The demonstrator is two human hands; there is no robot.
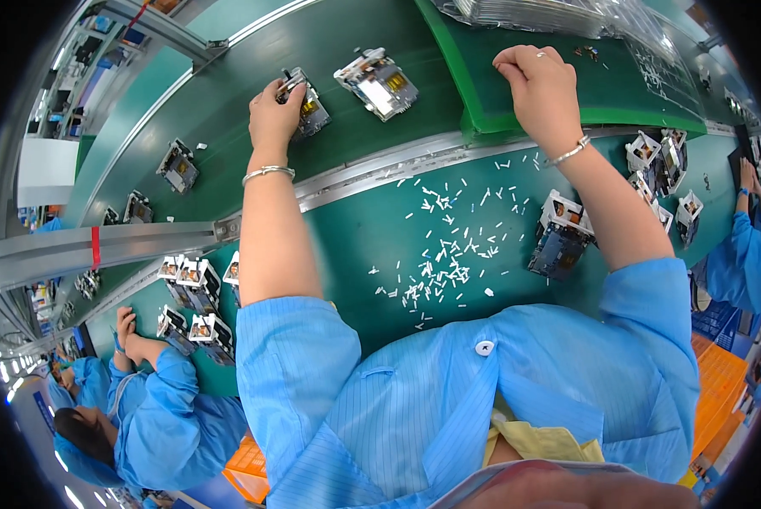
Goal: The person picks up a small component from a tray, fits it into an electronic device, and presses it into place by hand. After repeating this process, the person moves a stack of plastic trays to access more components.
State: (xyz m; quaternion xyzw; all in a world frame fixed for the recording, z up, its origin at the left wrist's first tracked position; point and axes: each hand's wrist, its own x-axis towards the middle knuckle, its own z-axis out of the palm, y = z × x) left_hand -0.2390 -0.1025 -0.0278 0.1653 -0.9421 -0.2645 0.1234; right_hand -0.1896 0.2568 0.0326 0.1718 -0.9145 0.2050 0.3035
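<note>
- In the head view, the left hand (277, 110) reaches over a metal rail (372, 165) to the green conveyor surface (228, 127), its thumb and fingers pinching the upper left edge of an electromechanical module (314, 117).
- That module lies tilted on the conveyor surface, with dark board, metal plating and a yellow-gold patch showing; the hand hides its upper corner.
- A second module with a white frame (378, 85) lies just right of it, slightly blurred, apart from the left hand.
- The right hand (546, 92) hangs over a green-edged work mat (516, 106), its thumb and forefinger tips drawn together; whether anything small sits between them, I cannot tell.
- Beyond the right hand on the mat lies a little cluster of small parts (588, 53), with stacked clear plastic trays (524, 12) at the far edge.
- Short white strips (448, 271) are scattered over the green tabletop (346, 246) between the forearms.
- More modules stand at the tabletop's sides: a dark one with a white top (560, 242) near the right forearm, and a group (195, 284) left of the left forearm.
- At lower left, a co-worker in a blue smock (164, 403) sits near that group.
</note>
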